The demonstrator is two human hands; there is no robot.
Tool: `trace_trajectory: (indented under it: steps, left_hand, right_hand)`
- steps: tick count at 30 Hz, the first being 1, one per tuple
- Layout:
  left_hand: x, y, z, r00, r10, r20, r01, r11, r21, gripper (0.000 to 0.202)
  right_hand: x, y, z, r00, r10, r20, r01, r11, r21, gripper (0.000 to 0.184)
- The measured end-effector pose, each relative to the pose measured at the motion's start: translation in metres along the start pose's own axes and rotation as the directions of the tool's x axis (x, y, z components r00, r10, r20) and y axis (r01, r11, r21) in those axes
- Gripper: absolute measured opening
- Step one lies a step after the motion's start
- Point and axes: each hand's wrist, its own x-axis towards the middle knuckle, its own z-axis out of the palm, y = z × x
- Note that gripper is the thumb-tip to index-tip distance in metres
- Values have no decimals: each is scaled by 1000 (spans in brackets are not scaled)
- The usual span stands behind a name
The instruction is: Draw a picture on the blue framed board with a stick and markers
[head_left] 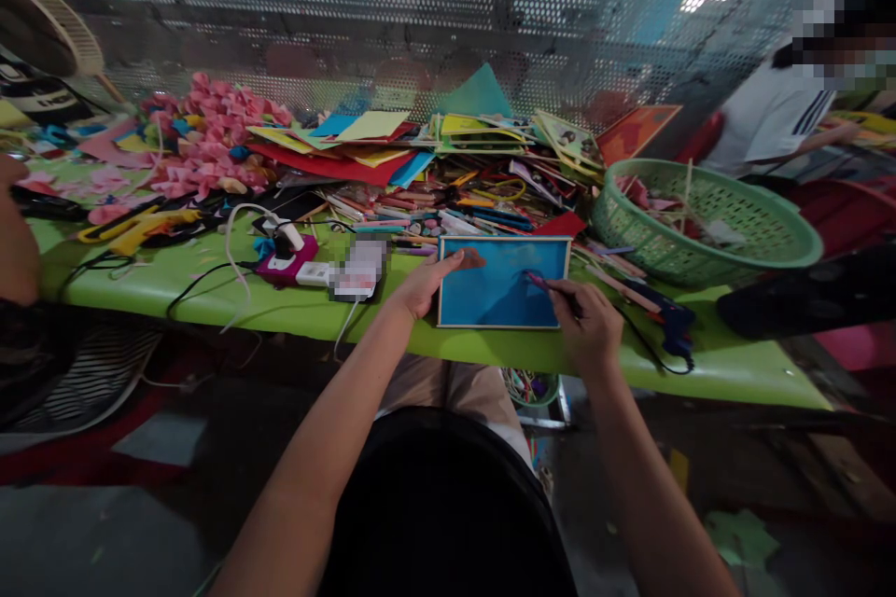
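A blue rectangular board (483, 300) with a thin pale frame lies at the table's front edge, with a small orange-brown patch and faint cloudy marks near its top. My left hand (422, 285) is closed on the board's left edge, the thumb over the frame and the other fingers hidden. In my right hand (592, 322) is a slim purple pen-like stick (538, 281), pinched between the fingers. Its tip is at the blue surface, right of the middle; I cannot tell whether it touches. A shadow falls on the board below it.
Behind the board lie many pens and paper sheets (371, 126). A green basket (630, 224) and a glue gun (676, 326) stand right. Left are a phone (360, 266), a purple power strip (290, 263), cables and pink paper pieces (210, 126). Another person (777, 112) sits at right.
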Motion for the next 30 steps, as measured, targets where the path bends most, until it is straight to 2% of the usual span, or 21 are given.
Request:
trace_trajectory:
  steps: [5, 30]
  left_hand:
    - [0, 0, 0, 1000, -2, -5, 2, 1000, 6, 40]
    - [-3, 1, 2, 1000, 1, 15, -1, 1000, 11, 42]
  right_hand:
    - [-1, 2, 2, 997, -29, 69, 28, 999, 17, 17]
    - [-1, 1, 1, 992, -72, 107, 72, 997, 9, 18]
